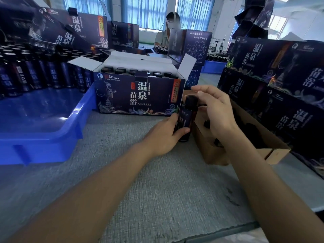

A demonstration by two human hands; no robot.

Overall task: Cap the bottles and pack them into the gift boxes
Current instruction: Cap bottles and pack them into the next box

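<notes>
A dark bottle [185, 118] with a navy label stands upright on the grey table, just right of the open gift box [138, 95]. My left hand [163, 135] grips its lower body. My right hand [212, 109] is at its black cap [191, 100], thumb and fingers curled around the cap. The gift box holds several capped bottles [133, 71] in rows, its white flaps folded open.
A blue tray [43, 123] at the left carries several upright bottles [35, 72]. A brown cardboard box [245, 137] of black caps sits right of my hands. Stacked gift boxes [280, 85] fill the right side and the back left. A person sits across the table.
</notes>
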